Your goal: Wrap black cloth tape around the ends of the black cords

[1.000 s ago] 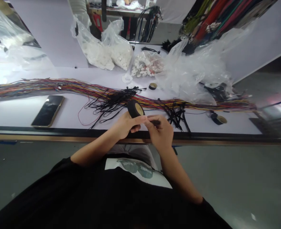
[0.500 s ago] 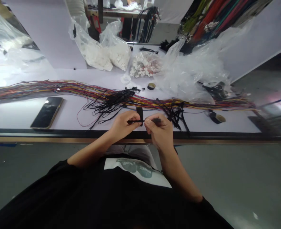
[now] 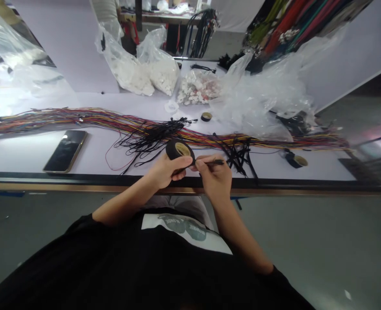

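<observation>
My left hand (image 3: pixel 168 171) is closed on a roll of black tape (image 3: pixel 171 148), whose yellowish core faces up and toward me. Close beside it on the right, my right hand (image 3: pixel 213 174) pinches a thin black piece (image 3: pixel 219 162) that sticks out past its fingers. The fingertips of both hands nearly meet above the front edge of the table. Behind them a bundle of colored wires (image 3: pixel 113 122) runs across the table. Black looped cords (image 3: pixel 154 135) lie on it left of my hands, and short black strips (image 3: pixel 238 157) lie to the right.
A phone (image 3: pixel 66 151) lies at the left. More tape rolls rest behind my hands (image 3: pixel 206 116) and at the right (image 3: pixel 296 160). Bags of white parts (image 3: pixel 163 73) and clear plastic bags (image 3: pixel 258 99) stand at the back. The dark table edge (image 3: pixel 80 178) runs in front.
The tape roll has tilted and moved left, so its core now shows. My left hand has shifted its grip onto the roll. My right hand has moved slightly left.
</observation>
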Tool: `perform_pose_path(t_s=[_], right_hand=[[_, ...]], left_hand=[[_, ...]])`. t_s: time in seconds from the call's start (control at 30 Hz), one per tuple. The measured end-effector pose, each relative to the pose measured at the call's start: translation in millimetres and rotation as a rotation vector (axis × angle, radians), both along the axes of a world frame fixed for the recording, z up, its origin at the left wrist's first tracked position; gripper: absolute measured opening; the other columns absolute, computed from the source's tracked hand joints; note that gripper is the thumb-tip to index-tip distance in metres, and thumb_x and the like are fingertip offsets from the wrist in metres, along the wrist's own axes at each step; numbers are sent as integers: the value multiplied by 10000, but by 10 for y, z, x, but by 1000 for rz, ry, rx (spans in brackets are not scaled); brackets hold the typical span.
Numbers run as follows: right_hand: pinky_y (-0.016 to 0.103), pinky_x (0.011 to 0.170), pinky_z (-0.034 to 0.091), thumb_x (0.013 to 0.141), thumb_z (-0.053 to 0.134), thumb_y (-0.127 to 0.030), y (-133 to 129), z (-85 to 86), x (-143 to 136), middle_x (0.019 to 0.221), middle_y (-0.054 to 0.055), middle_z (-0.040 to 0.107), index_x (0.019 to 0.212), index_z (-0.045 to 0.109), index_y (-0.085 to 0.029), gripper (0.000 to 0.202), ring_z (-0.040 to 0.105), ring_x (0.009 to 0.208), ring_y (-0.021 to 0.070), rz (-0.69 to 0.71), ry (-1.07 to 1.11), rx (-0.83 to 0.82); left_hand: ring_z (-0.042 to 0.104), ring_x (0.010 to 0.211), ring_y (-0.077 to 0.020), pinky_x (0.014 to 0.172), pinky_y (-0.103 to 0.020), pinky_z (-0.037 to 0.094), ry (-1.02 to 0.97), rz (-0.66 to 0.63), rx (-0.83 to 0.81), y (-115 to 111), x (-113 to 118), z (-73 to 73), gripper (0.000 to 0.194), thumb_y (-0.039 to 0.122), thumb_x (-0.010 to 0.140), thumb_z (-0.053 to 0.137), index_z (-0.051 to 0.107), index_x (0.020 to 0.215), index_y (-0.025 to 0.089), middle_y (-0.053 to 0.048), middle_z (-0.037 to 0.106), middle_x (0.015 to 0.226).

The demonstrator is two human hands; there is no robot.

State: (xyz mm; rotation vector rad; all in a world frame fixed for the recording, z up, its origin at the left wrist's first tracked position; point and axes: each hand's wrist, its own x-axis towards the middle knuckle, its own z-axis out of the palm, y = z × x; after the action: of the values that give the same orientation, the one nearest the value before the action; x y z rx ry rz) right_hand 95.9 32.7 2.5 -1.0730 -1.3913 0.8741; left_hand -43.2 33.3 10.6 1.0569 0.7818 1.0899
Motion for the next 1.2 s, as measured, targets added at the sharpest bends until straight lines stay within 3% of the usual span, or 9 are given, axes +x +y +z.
perform_pose_path(t_s=[0.1, 0.2, 0.27, 0.4, 0.53, 0.83, 1.0, 1.1, 1.2], right_hand=[[274, 533, 466, 734, 615, -294, 44, -17, 21, 561, -44, 587, 652, 503, -211, 161, 566, 499, 125, -10, 48, -99], [274, 582, 450, 710, 619, -235, 39, 51, 62, 586, -31, 600, 614, 543, -205, 126, 550, 551, 120, -6, -126, -54], [273, 613, 444, 700, 623, -215, 10, 117, 73, 652, -20, 624, 606, 549, -208, 121, 555, 611, 124, -8, -189, 21], [267, 621, 439, 739, 600, -247, -33, 196, 48, 667, -20, 608, 648, 554, -217, 106, 544, 633, 123, 19, -241, 79], [268, 605, 433, 743, 595, -282, -9, 133, 24, 651, -34, 557, 713, 534, -224, 90, 522, 601, 122, 49, -301, 25], [291, 685, 461, 756, 565, -245, -17, 34, 14, 698, -10, 594, 661, 514, -222, 110, 570, 690, 140, 88, -285, 101], [268, 534, 433, 722, 584, -284, 12, 8, 30, 590, -41, 568, 638, 457, -221, 164, 548, 514, 123, -31, -77, -130], [271, 551, 427, 706, 592, -261, 27, -8, 52, 602, -36, 580, 617, 470, -219, 156, 532, 526, 119, -59, -156, -77], [286, 607, 440, 712, 596, -236, 8, 26, 64, 661, -18, 610, 599, 493, -220, 154, 558, 620, 133, -21, -227, 78]], left_hand=[[509, 670, -120, 580, -245, 425, 216, -9, 295, -68, -127, 12, 526, 502, 521, 762, 495, 835, 176, -7, 518, 782], [497, 828, -182, 714, -303, 441, 465, -173, 571, -85, -228, 12, 691, 498, 399, 823, 512, 932, 186, -42, 515, 919], [467, 742, -144, 658, -275, 421, 527, -116, 576, -60, -218, -15, 544, 494, 523, 773, 505, 886, 189, -14, 495, 845], [407, 610, -87, 565, -216, 348, 487, 327, 414, -6, -50, -103, 211, 269, 718, 625, 431, 699, 188, 40, 440, 675], [414, 577, -73, 568, -215, 351, 385, 392, 344, -22, 78, -153, 202, 187, 678, 615, 420, 625, 179, 55, 429, 606], [432, 452, -78, 399, -218, 275, -63, -42, -146, -15, -21, -119, 364, 504, 680, 598, 434, 739, 184, 40, 439, 586], [503, 705, -137, 591, -262, 420, 224, -22, 242, -98, -156, -86, 525, 499, 519, 761, 498, 847, 185, -9, 499, 785], [476, 889, -204, 736, -317, 447, 471, -173, 510, -95, -253, -62, 716, 499, 337, 834, 522, 904, 193, -49, 494, 939], [449, 747, -150, 647, -275, 422, 546, -199, 558, -52, -253, -72, 515, 517, 519, 758, 517, 831, 186, -16, 469, 834]])
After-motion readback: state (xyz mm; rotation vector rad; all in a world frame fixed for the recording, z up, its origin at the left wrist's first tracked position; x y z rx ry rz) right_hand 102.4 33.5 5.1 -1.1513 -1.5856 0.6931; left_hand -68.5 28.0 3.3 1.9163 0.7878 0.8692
